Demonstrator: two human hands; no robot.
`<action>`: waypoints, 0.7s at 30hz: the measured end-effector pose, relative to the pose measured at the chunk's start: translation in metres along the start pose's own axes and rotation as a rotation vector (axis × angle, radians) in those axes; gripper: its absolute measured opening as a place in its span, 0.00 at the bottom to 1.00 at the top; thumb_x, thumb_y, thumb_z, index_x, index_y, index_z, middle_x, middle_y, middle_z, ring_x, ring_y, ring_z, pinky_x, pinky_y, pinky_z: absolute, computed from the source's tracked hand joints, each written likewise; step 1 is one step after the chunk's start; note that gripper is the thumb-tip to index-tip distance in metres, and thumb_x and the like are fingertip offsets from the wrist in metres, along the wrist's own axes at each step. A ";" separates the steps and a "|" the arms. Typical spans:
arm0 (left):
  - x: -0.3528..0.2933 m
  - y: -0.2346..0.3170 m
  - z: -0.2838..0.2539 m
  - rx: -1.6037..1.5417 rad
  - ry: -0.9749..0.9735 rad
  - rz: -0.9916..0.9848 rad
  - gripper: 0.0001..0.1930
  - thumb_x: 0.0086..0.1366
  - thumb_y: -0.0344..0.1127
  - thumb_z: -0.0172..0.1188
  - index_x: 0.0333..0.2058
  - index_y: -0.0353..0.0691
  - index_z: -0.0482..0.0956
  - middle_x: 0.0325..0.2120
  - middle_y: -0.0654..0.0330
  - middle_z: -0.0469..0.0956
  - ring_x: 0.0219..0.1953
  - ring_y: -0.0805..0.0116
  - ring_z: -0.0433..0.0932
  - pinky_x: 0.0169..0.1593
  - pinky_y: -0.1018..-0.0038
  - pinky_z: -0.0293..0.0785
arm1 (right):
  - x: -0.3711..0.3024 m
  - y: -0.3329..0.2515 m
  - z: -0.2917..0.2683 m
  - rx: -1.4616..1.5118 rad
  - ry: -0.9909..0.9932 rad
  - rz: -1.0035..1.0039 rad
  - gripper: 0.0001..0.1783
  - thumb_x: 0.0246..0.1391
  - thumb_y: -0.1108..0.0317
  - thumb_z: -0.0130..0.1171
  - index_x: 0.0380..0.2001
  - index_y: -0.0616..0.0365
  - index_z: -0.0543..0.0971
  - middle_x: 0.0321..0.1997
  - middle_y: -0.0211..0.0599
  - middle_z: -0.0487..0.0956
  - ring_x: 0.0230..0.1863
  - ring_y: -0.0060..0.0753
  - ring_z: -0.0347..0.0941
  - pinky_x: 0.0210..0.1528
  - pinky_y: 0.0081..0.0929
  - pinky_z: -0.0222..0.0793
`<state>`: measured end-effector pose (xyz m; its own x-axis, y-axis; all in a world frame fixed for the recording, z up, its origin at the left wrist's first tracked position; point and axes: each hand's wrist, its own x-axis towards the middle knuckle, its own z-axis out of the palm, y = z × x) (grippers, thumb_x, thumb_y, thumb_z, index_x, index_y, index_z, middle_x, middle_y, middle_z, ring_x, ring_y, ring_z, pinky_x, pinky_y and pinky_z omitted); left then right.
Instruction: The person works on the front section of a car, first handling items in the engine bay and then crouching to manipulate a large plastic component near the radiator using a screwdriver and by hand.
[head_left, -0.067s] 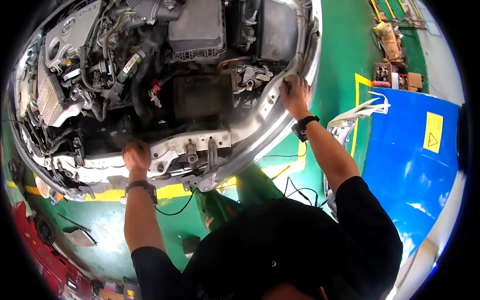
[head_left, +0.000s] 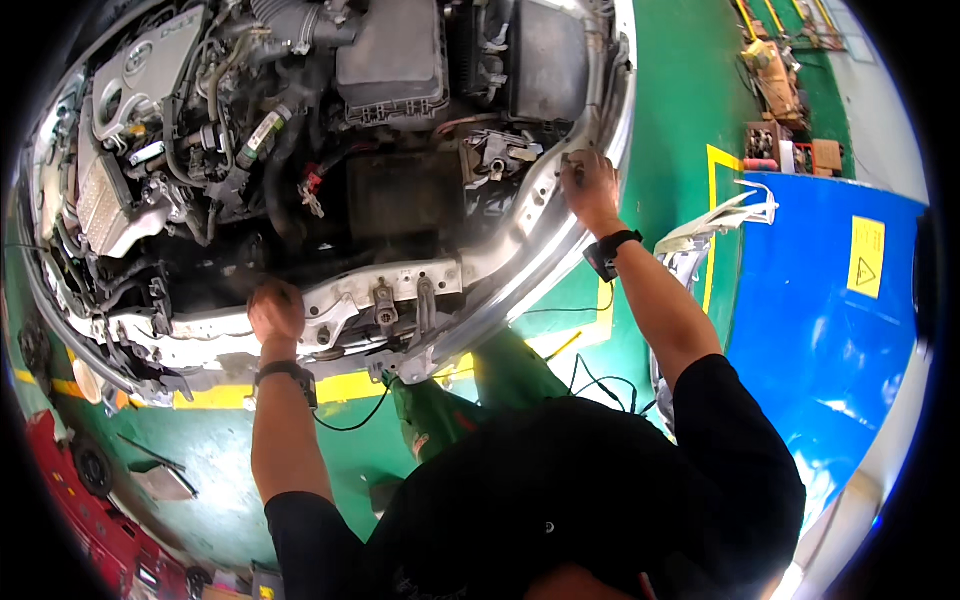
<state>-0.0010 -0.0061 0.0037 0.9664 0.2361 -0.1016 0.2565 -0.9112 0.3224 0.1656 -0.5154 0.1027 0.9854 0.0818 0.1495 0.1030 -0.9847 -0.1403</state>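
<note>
My left hand [head_left: 277, 313] lies over the white front crossmember [head_left: 400, 281] of an open car engine bay, its fingers curled over the inner edge with the tips in dark shadow. On the right side, my right hand [head_left: 593, 190] is closed at the white body rail [head_left: 530, 212]. Something dark shows by its fingertips, too small to name. A metal hood latch [head_left: 384, 305] sits on the crossmember between my hands. Behind it are a dark battery-sized box [head_left: 408, 195] and a red cable clamp [head_left: 313, 180].
The engine cover [head_left: 150, 70] and a grey air filter box [head_left: 390, 50] fill the far side. A blue panel [head_left: 830, 300] with a yellow warning label stands at right, beside a detached pale part [head_left: 700, 230]. Black cables [head_left: 605, 385] lie on the green floor; red equipment [head_left: 90, 510] is lower left.
</note>
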 end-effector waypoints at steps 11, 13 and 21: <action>-0.005 0.004 -0.003 0.176 -0.098 0.102 0.19 0.65 0.45 0.45 0.31 0.38 0.82 0.33 0.47 0.81 0.38 0.44 0.80 0.45 0.53 0.74 | -0.302 0.039 -0.260 0.281 0.588 0.522 0.06 0.58 0.68 0.57 0.36 0.58 0.78 0.29 0.32 0.80 0.30 0.17 0.73 0.35 0.19 0.70; 0.001 -0.028 0.014 0.191 -0.118 0.186 0.21 0.70 0.49 0.41 0.39 0.41 0.79 0.41 0.47 0.80 0.46 0.45 0.76 0.50 0.50 0.69 | -0.376 0.025 -0.308 -0.008 0.584 0.811 0.07 0.59 0.67 0.57 0.37 0.59 0.79 0.29 0.31 0.80 0.30 0.19 0.74 0.35 0.19 0.70; 0.001 -0.041 0.020 0.071 -0.346 0.423 0.36 0.68 0.58 0.44 0.55 0.23 0.68 0.56 0.34 0.67 0.59 0.37 0.65 0.64 0.57 0.59 | -0.733 -0.023 -0.381 -0.039 1.019 1.357 0.10 0.59 0.71 0.55 0.39 0.67 0.79 0.30 0.35 0.81 0.28 0.21 0.76 0.32 0.18 0.70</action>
<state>-0.0107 0.0243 -0.0286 0.9202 -0.2691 -0.2841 -0.1662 -0.9260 0.3390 -0.6110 -0.6110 0.3698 -0.1273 -0.8707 0.4751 -0.6978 -0.2618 -0.6667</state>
